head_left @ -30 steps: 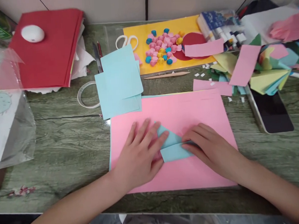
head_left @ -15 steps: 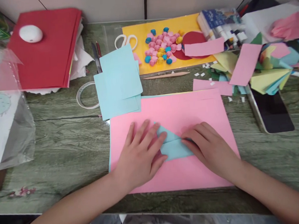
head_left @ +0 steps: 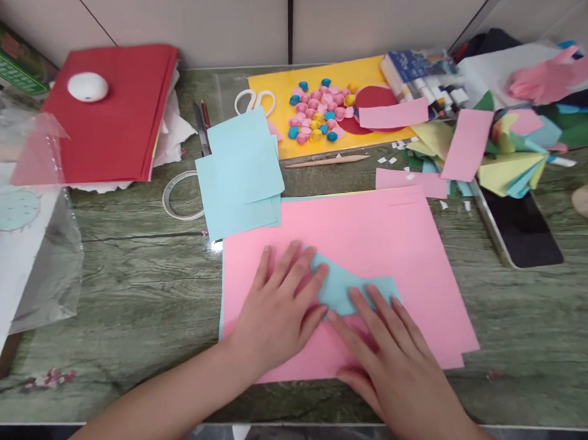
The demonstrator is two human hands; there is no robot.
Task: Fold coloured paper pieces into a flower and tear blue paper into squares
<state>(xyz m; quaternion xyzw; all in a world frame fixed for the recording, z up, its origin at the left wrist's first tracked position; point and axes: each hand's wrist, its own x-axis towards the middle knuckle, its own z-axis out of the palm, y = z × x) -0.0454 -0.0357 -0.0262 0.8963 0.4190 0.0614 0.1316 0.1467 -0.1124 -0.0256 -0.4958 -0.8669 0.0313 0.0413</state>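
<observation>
A folded light blue paper lies on a stack of pink paper sheets in front of me. My left hand rests with spread fingers, its fingertips pressing the left end of the blue paper. My right hand lies flat and spread over the lower right part, fingertips on the blue paper. Several loose light blue sheets overlap the upper left corner of the pink stack.
Behind sit white scissors, a yellow sheet bearing small curled paper bits, and a wooden stick. At left are a tape roll and red folder; at right, a phone and paper scraps.
My right hand has moved from pinching the blue paper's right side to lying flat over its lower edge. The paper's upper flap is folded down. The view has shifted slightly.
</observation>
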